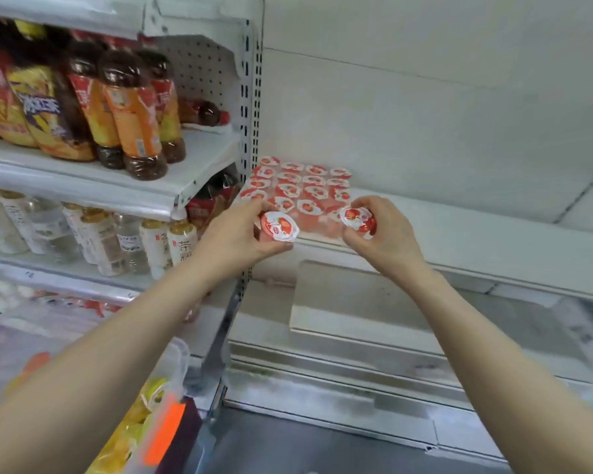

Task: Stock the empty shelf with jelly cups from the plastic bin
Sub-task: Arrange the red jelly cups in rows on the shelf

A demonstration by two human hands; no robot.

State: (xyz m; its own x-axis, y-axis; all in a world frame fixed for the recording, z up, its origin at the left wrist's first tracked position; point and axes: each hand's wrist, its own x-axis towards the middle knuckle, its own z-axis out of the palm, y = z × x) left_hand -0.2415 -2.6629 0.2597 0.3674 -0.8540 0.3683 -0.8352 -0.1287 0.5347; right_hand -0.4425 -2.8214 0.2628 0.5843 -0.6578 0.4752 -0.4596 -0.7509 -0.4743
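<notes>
Head view, from the left: an upper rack carries yellow snack bags and a row of brown tea bottles with orange labels, and the rack below it holds pale bottles with white labels. At the bottom left corner sits the clear plastic bin, blurred and close to the camera, with yellow jelly cups showing through its wall and an orange sticker on its side. A perforated white upright divides these racks from the bay on the right. Just to the right of that upright, the left hand is raised at the front edge of the white shelf, its fingers and thumb curled round a strawberry cup, which faces the camera with its red and white lid tilted. Behind and between the two hands, a block of stocked cups stands in neat rows on the shelf, packed against its left end and touching one another, lids up. The right hand is held level with the left one and well apart from it, pinching a second strawberry cup between thumb and curled fingers; this cup is tipped on its side with the lid turned toward the left hand. Both held cups hover just in front of the front row. The shelf to the right of the block is bare white metal.
</notes>
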